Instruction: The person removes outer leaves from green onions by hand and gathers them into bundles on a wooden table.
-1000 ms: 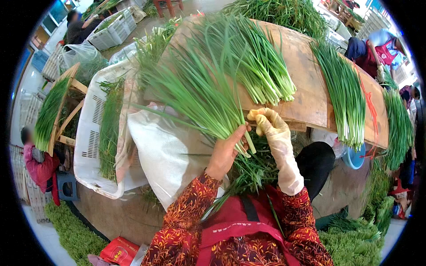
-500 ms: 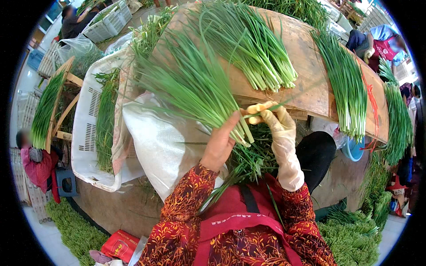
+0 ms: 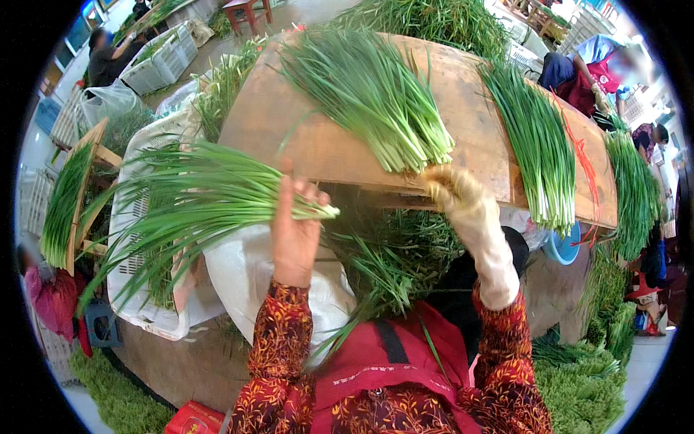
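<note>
My bare left hand (image 3: 295, 235) is closed round a bunch of long green leafy stalks (image 3: 210, 184), which lies sideways with its pale ends at the right and leaves spread left over the white crate (image 3: 172, 325). My right hand (image 3: 466, 213), in a pale glove, is at the near edge of the wooden board (image 3: 470, 137), just below a pile of stalks (image 3: 369, 101); its fingers are smeared by motion. Another long row of stalks (image 3: 535, 152) lies on the board's right, beside red strands (image 3: 583, 166). A white sack (image 3: 238, 275) is behind my left arm.
A blue basin (image 3: 562, 248) is under the board. A slanted wooden stand (image 3: 74, 231) holding stalks is at left. Loose greens (image 3: 383, 275) lie below my hands. Co-workers (image 3: 600, 76) sit at right and left. A red stool (image 3: 246, 9) stands at the back.
My left hand has moved left and turned the bunch from upright-diagonal to nearly sideways. My right hand has drawn away from the bunch toward the right.
</note>
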{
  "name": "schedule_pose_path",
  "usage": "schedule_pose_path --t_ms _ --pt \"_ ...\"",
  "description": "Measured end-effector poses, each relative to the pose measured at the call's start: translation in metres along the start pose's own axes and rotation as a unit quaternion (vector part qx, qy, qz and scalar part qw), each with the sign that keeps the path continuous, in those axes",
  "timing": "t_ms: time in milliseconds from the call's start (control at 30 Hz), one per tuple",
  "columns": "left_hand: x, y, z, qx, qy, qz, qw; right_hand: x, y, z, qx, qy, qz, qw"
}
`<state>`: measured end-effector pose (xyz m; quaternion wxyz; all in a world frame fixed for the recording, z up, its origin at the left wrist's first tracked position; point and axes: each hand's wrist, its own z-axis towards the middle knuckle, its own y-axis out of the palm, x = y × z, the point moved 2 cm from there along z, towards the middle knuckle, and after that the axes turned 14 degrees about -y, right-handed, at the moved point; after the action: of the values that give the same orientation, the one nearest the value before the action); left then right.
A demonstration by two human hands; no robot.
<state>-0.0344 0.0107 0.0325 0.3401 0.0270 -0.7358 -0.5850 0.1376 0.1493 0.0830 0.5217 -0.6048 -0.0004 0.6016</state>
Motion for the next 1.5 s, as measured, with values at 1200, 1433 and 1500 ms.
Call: schedule_pose_path --t_ms 1200,1433,1500 --pt "-0.05 -0.016 -0.024 0.081 -0.188 0.074 0.976 -0.018 0.067 -0.025 0.011 0.003 0.251 0.968" --pt "-0.055 -0.015 -0.037 0.078 -0.185 0.117 0.973 -0.027 0.088 0.011 -0.033 0.017 0.207 0.978" --pt "-0.054 -0.022 -0.039 0.086 -0.186 0.116 0.972 -0.036 0.085 0.006 -0.023 0.134 0.329 0.934"
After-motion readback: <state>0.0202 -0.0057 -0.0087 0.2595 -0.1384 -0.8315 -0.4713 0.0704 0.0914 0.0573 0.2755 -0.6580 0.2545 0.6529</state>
